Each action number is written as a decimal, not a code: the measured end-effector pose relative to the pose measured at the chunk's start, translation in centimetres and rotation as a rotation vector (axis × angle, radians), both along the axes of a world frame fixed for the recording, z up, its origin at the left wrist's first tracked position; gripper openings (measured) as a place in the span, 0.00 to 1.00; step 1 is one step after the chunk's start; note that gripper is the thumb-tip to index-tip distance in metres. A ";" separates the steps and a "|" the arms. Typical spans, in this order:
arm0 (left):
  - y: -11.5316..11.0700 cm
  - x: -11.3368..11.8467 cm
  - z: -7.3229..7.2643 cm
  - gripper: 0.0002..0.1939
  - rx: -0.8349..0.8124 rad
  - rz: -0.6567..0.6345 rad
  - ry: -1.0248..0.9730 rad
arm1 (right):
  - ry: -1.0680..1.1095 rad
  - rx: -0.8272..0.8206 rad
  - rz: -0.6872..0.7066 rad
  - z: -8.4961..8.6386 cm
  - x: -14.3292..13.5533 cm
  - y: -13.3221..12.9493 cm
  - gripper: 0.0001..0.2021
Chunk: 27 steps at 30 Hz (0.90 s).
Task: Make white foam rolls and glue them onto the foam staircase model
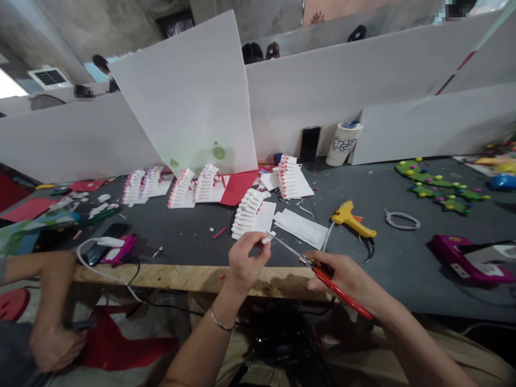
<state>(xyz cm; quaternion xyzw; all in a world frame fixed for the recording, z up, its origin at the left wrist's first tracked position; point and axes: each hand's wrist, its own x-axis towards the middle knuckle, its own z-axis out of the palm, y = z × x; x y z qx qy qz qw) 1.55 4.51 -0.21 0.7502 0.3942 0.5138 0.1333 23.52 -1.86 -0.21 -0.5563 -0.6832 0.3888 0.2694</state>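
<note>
My left hand [248, 258] is closed in a pinch near the table's front edge, thumb and forefinger around a small white piece [265, 240]. Wrapped round a pair of red-handled pliers [342, 294] is my right hand [342, 274]. A thin, pale shaft [288, 248] runs from the pliers' metal jaws to my left fingertips; whether it is a stick or part of the tool, I cannot tell. Just beyond my left hand stands a fan of white cotton swabs [246, 210] on folded white card. White paper strips [300, 228] lie beyond the pliers.
More swab fans [181, 189] with pink tips stand behind, before an upright white board [193, 97]. To the right are a yellow glue gun [350, 219], a cup [344, 144], a phone [310, 144] and a purple power strip [463, 263]. Another person's arm [52, 295] is at left.
</note>
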 end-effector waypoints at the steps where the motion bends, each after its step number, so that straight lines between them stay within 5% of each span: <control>1: 0.0 0.0 0.0 0.05 0.006 -0.001 0.004 | -0.020 0.000 -0.005 0.0 0.1 0.0 0.23; 13: 0.8 -1.0 0.4 0.06 0.065 -0.086 0.087 | -0.113 -0.016 -0.035 1.6 0.5 -0.1 0.23; 27: 0.4 0.6 0.4 0.06 -0.103 0.005 -0.108 | -0.111 0.063 -0.065 0.2 0.4 -0.2 0.20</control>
